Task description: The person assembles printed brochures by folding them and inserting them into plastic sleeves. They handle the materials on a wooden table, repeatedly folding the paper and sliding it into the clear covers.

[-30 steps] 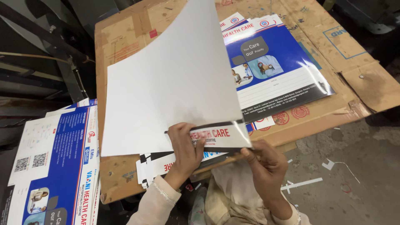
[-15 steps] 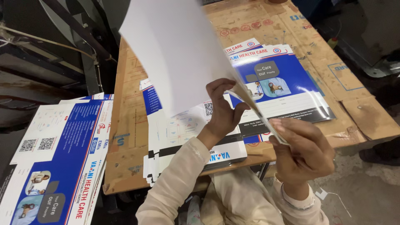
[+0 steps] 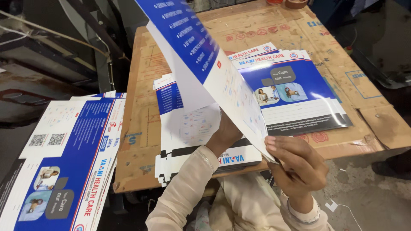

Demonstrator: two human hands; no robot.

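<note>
Sheet [image 3: 205,55], a large printed card, blue on its upper face and white beneath, held tilted in the air above the counter [image 3: 342,55], mid-turn. Right hand [image 3: 299,167] pinches the sheet's near lower corner between thumb and curled fingers. Left hand [image 3: 224,137] reaches up under the sheet; its fingers are hidden behind the card, so its grip cannot be told, though it appears to support the underside. Below it lies a stack of cut blanks [image 3: 188,141], white with blue edges, at the counter's near edge. Further right rests a second stack of printed sheets [image 3: 295,98], face up. A third pile [image 3: 64,162] sits off the counter to the left. Judged step: flipping one sheet over between stacks. Next move calls for both hands to steady the floppy card and square its edges when laying it down.
</note>
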